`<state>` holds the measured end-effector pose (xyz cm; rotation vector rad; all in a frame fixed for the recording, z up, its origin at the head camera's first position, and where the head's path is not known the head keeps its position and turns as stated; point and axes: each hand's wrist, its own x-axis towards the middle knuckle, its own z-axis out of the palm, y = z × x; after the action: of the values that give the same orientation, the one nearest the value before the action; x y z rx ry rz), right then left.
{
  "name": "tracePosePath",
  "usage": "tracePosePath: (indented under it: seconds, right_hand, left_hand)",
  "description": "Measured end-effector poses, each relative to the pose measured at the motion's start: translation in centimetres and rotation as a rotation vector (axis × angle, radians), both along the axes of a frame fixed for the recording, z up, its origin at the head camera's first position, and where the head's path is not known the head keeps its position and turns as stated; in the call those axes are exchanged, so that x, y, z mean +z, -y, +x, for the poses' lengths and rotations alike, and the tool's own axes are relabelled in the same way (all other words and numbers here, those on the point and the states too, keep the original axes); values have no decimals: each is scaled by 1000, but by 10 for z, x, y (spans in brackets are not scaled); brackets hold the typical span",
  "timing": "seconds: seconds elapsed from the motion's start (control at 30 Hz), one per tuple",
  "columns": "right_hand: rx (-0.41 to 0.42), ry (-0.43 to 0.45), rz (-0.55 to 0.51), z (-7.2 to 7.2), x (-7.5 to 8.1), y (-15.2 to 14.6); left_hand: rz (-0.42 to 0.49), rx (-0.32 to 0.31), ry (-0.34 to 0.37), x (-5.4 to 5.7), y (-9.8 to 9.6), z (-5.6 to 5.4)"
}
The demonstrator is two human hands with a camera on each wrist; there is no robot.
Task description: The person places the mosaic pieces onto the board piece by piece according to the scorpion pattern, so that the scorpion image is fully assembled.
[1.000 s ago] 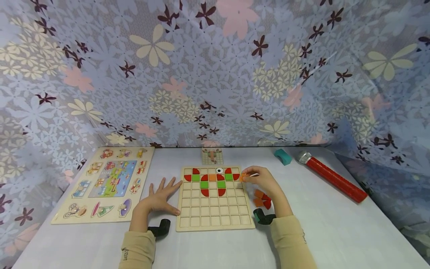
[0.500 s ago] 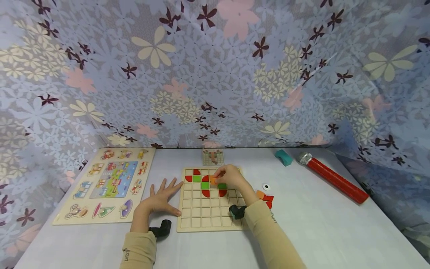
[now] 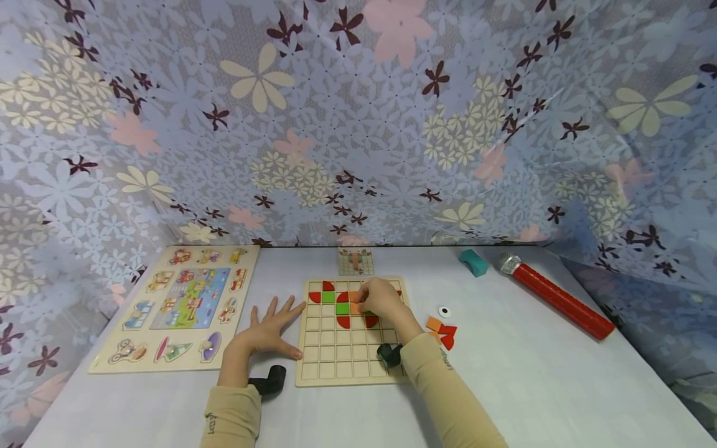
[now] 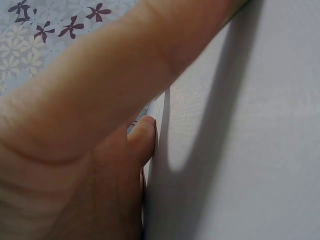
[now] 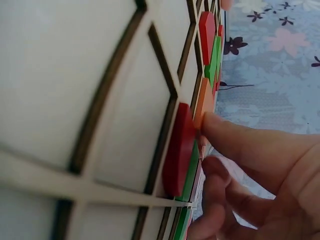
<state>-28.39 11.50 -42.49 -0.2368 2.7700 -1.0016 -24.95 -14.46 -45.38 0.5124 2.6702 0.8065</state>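
A wooden grid board [image 3: 336, 354] lies mid-table, its upper cells filled with red quarter-round, green and orange tiles. My right hand [image 3: 383, 298] reaches over the board, its bent fingers pinching an orange square tile [image 3: 355, 308] at a cell just below another orange tile. In the right wrist view a fingertip meets the orange tile [image 5: 201, 102], beside a red tile [image 5: 179, 155]. Several tiles on the board are hidden beneath this hand. My left hand [image 3: 269, 333] lies spread on the table, with thumb and forefinger at the board's left edge.
Loose orange and red tiles [image 3: 446, 336] and an eye tile [image 3: 444, 312] lie right of the board. Behind it is a pattern card [image 3: 355, 261]. A knob puzzle [image 3: 190, 298] lies left; a teal arch block [image 3: 473, 262] and red microphone [image 3: 554, 295] lie right.
My right hand has carried the orange tile leftward from the board's right edge to a cell in the upper middle, then lowered slightly. My left hand stays in place.
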Motion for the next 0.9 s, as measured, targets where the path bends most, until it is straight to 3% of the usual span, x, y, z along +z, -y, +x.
tracePosePath:
  seconds: [0.2, 0.4, 0.9]
  right_hand:
    - [-5, -17, 13, 2, 1, -2]
    - [-38, -59, -127, 8, 3, -16]
    - [-203, -22, -278, 25, -6, -97]
  left_hand:
    - [5, 3, 10, 0, 0, 0]
    - [23, -7, 16, 0, 1, -1]
    - [2, -7, 8, 1, 0, 1]
